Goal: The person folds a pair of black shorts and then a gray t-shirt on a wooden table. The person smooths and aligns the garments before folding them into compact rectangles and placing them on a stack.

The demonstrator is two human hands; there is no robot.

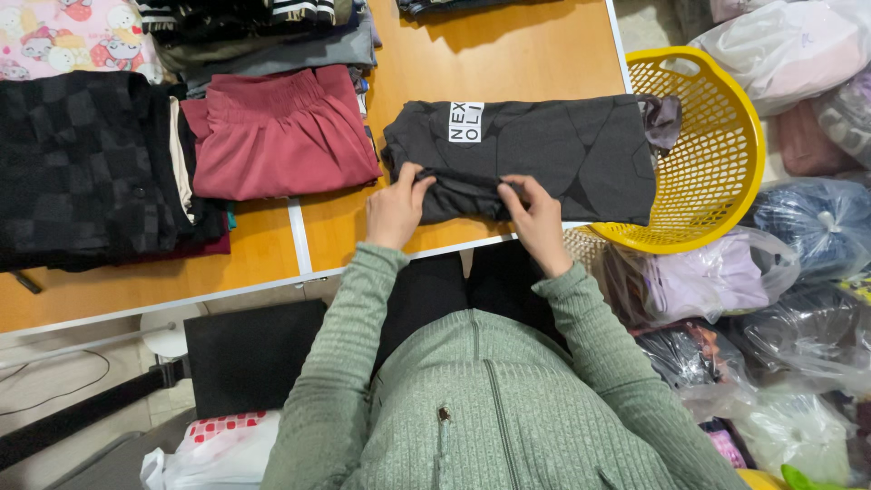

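— What are the two hands doing?

— Both grip the near edge of a folded dark grey cotton garment with a white printed patch [544, 150]. The left hand [396, 210] has its fingers [419, 179] curled tight, pinching a bunched fold of the fabric at the garment's near left corner. The right hand [537, 218] does the same toward the middle of that edge, its fingers [519, 192] bent over and clenched on a ridge of cloth.

— Any gap in either grip?

— None that shows. Both sets of fingers are closed on fabric, thumbs tucked under or behind the fold.

— Where does the garment lie?

— Flat on the orange wooden counter [490, 54], along its near edge, straight in front of the person in the ribbed green zip cardigan [472, 399]. Its right end hangs off the counter's corner, over the rim of a round yellow perforated plastic laundry basket [726, 163].

— What lies around it?

— To the left, just beside it, a folded maroon garment with a gathered waistband [281, 136]. Further left a stack of black checked fabric [82, 163], and behind that a pink cartoon-print cloth [63, 36]. Grey and striped folded clothes [272, 36] sit at the far edge. Right of the person, clear plastic bags of clothing [789, 272] are piled below and beside the basket.
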